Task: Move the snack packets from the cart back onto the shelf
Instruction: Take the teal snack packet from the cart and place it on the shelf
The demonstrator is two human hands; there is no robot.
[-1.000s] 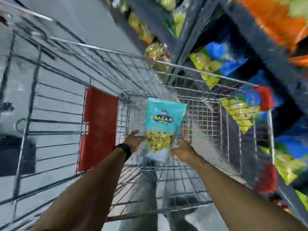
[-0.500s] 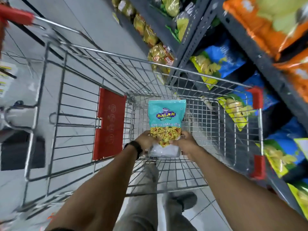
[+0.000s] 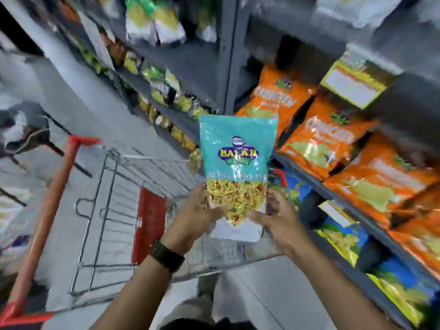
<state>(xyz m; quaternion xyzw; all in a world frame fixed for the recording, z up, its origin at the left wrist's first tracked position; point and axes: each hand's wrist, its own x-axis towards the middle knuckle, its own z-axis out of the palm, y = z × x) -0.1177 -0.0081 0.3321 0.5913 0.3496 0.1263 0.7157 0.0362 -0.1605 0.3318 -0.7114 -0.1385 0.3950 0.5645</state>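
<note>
A teal snack packet [image 3: 237, 160] with a yellow mix showing through its clear lower half stands upright in both hands, above the cart's right side. My left hand [image 3: 195, 215] grips its lower left edge, a dark watch on that wrist. My right hand [image 3: 277, 217] grips its lower right edge. The wire cart [image 3: 119, 210] with a red handle and red seat flap sits below and to the left. The grey shelf [image 3: 333, 196] runs along the right, close behind the packet.
Orange snack bags [image 3: 316, 136] fill the shelf level right of the packet, blue and yellow bags [image 3: 342, 234] lie on the level below. A grey upright post [image 3: 228, 67] stands behind the packet. More packets [image 3: 164, 91] line shelves further down the aisle. Grey floor lies to the left.
Both hands have lifted the teal packet up out of the cart basket and toward the shelf on the right. The view has tilted up and blurred.
</note>
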